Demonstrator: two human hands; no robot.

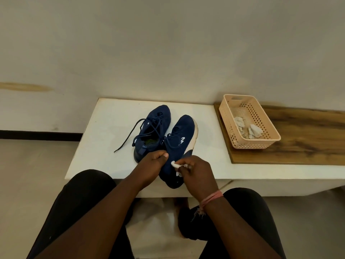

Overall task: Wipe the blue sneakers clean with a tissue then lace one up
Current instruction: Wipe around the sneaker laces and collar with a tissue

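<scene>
At the table's (112,116) near edge, the left hand (151,166) grips 1 blue sneaker's (179,146) heel while the right hand (196,171) pinches a tissue (175,164) against it, so wiping seems underway; next, the other sneaker (155,124), then lacing.

Dim, warm indoor light, soft shadows under the bench (104,128), wide-angle bending at edges, slightly soft focus

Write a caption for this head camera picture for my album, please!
Left hand holds a blue sneaker while right hand wipes it with a tissue.
</scene>
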